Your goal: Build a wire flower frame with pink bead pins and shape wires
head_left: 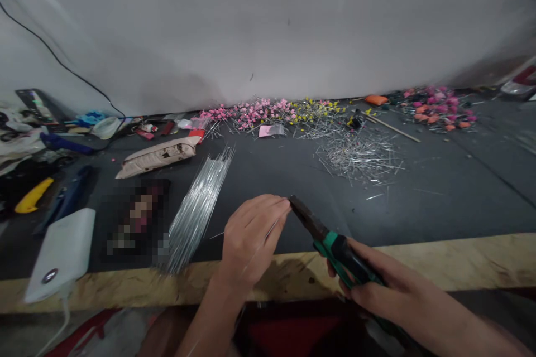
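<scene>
My right hand [387, 284] is wrapped round the green-and-black handles of a pair of pliers [312, 220]. The dark jaws point up and left, with their tip at the fingertips of my left hand [253, 234]. Those fingers are closed in a pinch on a thin metal wire [272, 230], which runs back across the hand; its end at the jaws is too small to make out. Left of my left hand lies a bundle of straight silvery wires [199, 206]. Beyond the pliers is a loose heap of short cut wires [362, 156].
Pink flower-like heads on wires [259, 111], yellow ones [316, 111] and a magenta-orange cluster [444, 106] lie along the wall. At left are a white power bank [62, 251] with a cable, a wrapped packet [159, 156] and a yellow-handled tool [33, 196]. A wooden edge [439, 259] borders the table's front.
</scene>
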Demonstrator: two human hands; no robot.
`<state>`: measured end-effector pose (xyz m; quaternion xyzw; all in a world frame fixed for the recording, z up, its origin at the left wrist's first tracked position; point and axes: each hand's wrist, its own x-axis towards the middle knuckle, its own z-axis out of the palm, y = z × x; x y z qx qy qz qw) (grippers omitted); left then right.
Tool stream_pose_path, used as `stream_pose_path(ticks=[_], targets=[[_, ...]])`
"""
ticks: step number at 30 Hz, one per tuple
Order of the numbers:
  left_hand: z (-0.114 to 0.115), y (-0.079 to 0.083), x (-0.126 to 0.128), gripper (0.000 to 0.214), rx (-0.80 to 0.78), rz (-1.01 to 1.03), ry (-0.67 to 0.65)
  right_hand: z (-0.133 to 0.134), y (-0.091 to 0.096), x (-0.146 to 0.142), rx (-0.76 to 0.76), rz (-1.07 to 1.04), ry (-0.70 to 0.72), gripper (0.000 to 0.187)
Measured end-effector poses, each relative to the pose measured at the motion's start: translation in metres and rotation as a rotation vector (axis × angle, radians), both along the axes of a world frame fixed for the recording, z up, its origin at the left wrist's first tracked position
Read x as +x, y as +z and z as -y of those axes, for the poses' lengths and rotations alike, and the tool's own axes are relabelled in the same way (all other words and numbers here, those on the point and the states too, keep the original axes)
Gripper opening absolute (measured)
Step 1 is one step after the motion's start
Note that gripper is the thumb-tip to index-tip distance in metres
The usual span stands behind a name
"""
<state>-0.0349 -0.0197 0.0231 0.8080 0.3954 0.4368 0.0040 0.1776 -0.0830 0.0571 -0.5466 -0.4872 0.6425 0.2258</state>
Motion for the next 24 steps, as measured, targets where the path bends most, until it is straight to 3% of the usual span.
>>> stream_pose_path(ticks=[7,14,20,24], targets=[[0.001,0.004,0.005,0.015,-0.076,0.047,0.052,-0.002,0.005,-0.007,0.003,0.003,-0.015,0.025],[0.003,0.008,0.007,0.012,-0.098,0.089,0.148,-0.003,0.009,-0.002,-0.106,-0.063,0.014,0.029],[0.000,0.004,0.000,0.014,-0.024,-0.033,0.070,-0.003,0.009,0.001,-0.091,-0.045,0.012,0.025],[-0.002,0.001,-0.004,0.021,0.018,-0.005,-0.010,0.000,0.001,0.001,-0.078,-0.032,0.022,0.020]])
